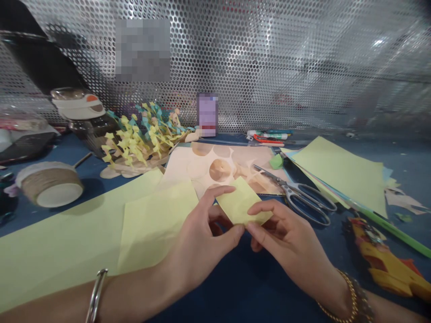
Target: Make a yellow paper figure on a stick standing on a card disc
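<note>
A small square of yellow-green paper point(239, 202) is held up between both hands near the middle. My left hand point(205, 233) grips its left edge and lower corner with thumb and fingers. On the right side, my right hand point(283, 237) pinches the same paper, its thumb beside the left thumb at the bottom corner. A larger yellow-green sheet point(148, 224) lies to the left, partly under my left forearm. Just beyond the right hand rest open-bladed scissors point(303, 197), and behind the paper is a pale sheet with round cutouts point(178, 166).
Paper flowers point(134, 139), a dark jar point(87, 121) and a roll of twine point(50, 184) stand at the left. At the right are stacked paper sheets point(340, 166), a green cutter point(390, 224) and a yellow-orange object point(384, 264). Pens point(269, 135) lie near the perforated metal wall point(235, 58).
</note>
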Demonstrator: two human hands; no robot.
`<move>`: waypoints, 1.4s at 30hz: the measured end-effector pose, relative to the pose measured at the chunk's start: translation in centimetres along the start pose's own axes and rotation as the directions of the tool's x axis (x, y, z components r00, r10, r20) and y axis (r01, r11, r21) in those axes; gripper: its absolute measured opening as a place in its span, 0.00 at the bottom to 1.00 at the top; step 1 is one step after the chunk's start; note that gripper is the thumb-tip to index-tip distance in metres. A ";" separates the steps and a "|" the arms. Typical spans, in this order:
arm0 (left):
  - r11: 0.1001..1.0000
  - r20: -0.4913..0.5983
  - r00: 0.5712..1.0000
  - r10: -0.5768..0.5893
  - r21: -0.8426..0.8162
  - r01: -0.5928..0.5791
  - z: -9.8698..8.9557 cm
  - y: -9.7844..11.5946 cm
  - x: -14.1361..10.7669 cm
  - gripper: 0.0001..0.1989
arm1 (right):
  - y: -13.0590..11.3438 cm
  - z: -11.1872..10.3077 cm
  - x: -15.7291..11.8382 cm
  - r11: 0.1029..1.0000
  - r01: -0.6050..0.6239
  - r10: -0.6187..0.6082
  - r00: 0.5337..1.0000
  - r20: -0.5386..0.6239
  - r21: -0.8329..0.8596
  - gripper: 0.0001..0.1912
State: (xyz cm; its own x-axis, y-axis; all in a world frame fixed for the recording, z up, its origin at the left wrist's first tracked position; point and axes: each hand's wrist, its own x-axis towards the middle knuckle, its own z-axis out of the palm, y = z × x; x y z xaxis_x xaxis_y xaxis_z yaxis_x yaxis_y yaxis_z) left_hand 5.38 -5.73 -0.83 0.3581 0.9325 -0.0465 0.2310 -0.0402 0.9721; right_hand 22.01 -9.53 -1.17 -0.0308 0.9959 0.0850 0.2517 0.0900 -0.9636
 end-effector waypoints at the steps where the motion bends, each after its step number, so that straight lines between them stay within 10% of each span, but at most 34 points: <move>1: 1.000 -0.004 1.000 -0.003 -0.008 0.003 0.0 0.0 0.0 0.26 | 0.0 0.0 0.0 1.000 -0.001 0.001 1.000 0.000 -0.002 0.06; 42: 0.980 0.018 0.999 -0.028 -0.195 0.031 -0.1 0.7 0.1 0.24 | -0.3 0.1 0.4 0.996 -0.053 0.056 0.997 -0.058 0.067 0.11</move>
State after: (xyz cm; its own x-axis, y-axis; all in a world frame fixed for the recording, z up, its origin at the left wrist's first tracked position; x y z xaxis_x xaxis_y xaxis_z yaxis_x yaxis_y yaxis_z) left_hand 5.43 -5.62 -0.15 0.3680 0.9265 -0.0782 0.0611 0.0598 0.9963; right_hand 21.85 -9.17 -0.82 0.0399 0.9982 0.0451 0.1873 0.0368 -0.9816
